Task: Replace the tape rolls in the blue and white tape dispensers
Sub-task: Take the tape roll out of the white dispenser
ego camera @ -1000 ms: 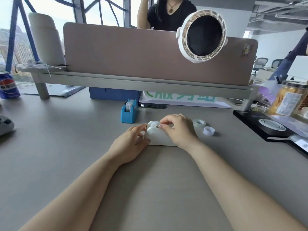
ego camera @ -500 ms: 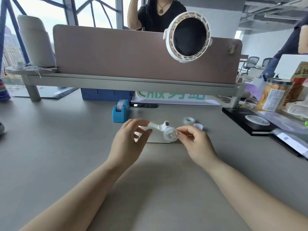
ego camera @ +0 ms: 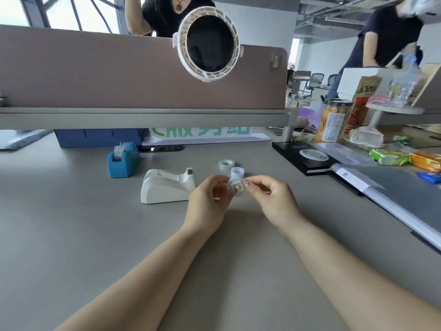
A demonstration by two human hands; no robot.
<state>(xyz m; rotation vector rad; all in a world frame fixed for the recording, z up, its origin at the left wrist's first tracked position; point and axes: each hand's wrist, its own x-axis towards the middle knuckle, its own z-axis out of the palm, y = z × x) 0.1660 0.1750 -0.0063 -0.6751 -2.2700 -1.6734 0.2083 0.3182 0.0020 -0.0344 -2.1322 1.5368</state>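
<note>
The white tape dispenser [ego camera: 167, 187] rests on the grey desk with its roll slot bare. Behind it to the left stands the blue tape dispenser [ego camera: 122, 161], a roll of tape in it. My left hand [ego camera: 207, 203] and my right hand [ego camera: 272, 199] meet just right of the white dispenser, both pinching a small clear tape roll on its hub [ego camera: 236, 184]. Behind my fingers a fresh tape roll [ego camera: 226, 164] lies flat on the desk, and a small white core ring [ego camera: 237, 172] stands beside it.
A desk divider with a round white fan [ego camera: 208, 45] runs across the back. A black tray [ego camera: 307, 158] lies to the right, with a jar [ego camera: 333, 120] and snack packets [ego camera: 391, 156] beyond it. A laptop [ego camera: 403, 199] sits at the right edge. Two people stand behind.
The clear roll came out of the white dispenser in my right hand and moved right. My left hand let go of the dispenser and now joins the right on the roll.
</note>
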